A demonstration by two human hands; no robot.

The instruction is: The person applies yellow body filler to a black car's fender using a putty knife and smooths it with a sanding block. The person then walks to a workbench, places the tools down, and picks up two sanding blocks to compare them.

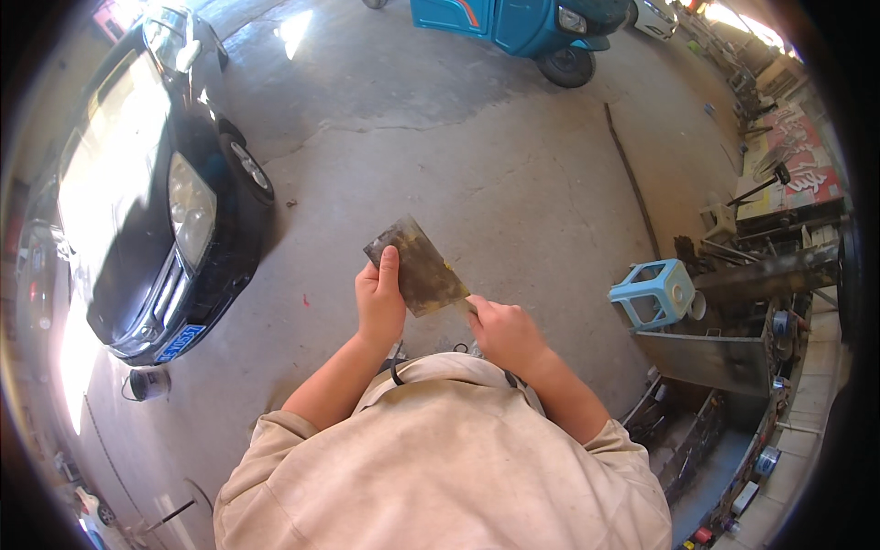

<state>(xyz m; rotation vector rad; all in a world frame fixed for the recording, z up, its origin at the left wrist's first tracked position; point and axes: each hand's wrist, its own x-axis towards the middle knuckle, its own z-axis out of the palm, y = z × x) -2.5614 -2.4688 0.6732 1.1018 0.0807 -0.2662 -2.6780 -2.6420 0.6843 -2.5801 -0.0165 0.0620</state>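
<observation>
Head view: dark plate held up in front of the waist, above the floor, tilted, w/ yellowish marks along the R edge. Gripped by L hand — thumb flat on the facing side, other fingers mostly hidden behind, clamped on plate. R hand at the lower R corner, fingers curled together round a pale stub; mostly covered by the grip, can't tell if handle or separate piece. Far side of plate out of sight. Lower body largely blocked by beige shirt. Blue trike cut off at top; black car bent by the lens, bonnet washed out by glare. Btm L clutter too small and dim to sort out.

Floor: grey concrete, cracked and stained, w/ a bright sun patch near top. Dark strip lying R of centre. Bucket near the car's nose. Along R side — light-blue stool near a dark pipe, metal panel below, red board farther up.
</observation>
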